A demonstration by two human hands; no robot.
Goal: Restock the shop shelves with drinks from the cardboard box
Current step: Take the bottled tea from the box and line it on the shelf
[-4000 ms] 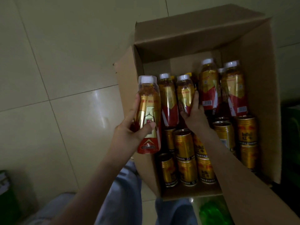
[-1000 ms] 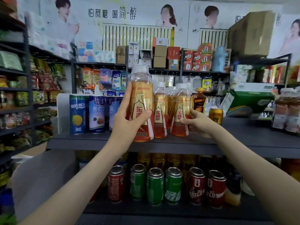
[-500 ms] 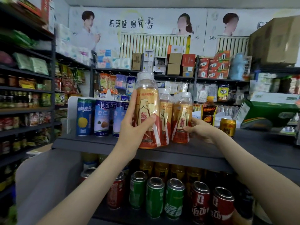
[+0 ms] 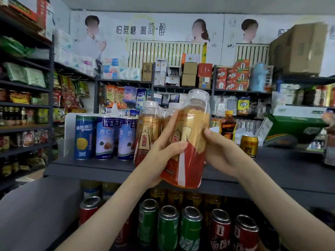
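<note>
**Item:** bottle, orange drink, gold-and-red label, clear cap.
**Location:** centre of frame, not yet on the shelf. Its base hangs lower than the shelf's front lip.
**Long axis:** near upright, cap tipped slightly toward upper right.
**Left hand**: clamped on the bottle's left side, thumb across the label, fingers wrapped behind.
**Right hand**: curled on the bottle's right side, thumb at the label edge. Both hands are equally near.
**Governing relation:** bare shelf lies behind and right of the bottle, between the shelf bottles at centre left and the gold can at right. The base probably has to rise over the lip.
**Change:** half a second earlier the right hand steadied a shelf bottle and the held bottle fronted the row's left end. Now the held bottle is at the row's right, with both hands on it.
</note>
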